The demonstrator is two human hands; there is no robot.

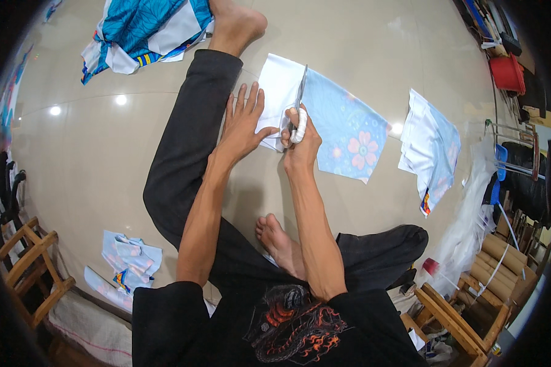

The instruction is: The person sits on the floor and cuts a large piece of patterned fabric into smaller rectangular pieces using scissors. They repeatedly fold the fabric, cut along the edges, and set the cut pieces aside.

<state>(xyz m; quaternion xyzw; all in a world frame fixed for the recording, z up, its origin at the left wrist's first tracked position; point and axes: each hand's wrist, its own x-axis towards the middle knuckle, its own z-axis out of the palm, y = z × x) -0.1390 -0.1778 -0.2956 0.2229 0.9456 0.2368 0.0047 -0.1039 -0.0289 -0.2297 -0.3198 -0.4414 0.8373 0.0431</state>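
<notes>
1. On the glossy beige tiled floor (104, 153), ahead of the seated person, lies thin fabric: a plain white cloth panel (280, 76) on the left and a pale-blue cloth panel with pink flowers (343, 119) on the right. Whether they are joined cannot be told.
2. The left hand (245, 122) lies flat, fingers spread and apart, gripping nothing; its thumb rests on the white panel's near part, its fingers along the left edge.
3. The right hand (301, 144) is closed around metal-bladed scissors with white-wrapped handles (299, 127), blades pointing far, along the line between white and blue.
4. The cloth looks light, limp and soft, likely to slide on smooth tile and wrinkle easily; it seems hardly fragile.
5. A flat palm near the blades should steady it best; for lifting, pinch a far corner, clear of the metal.
</notes>
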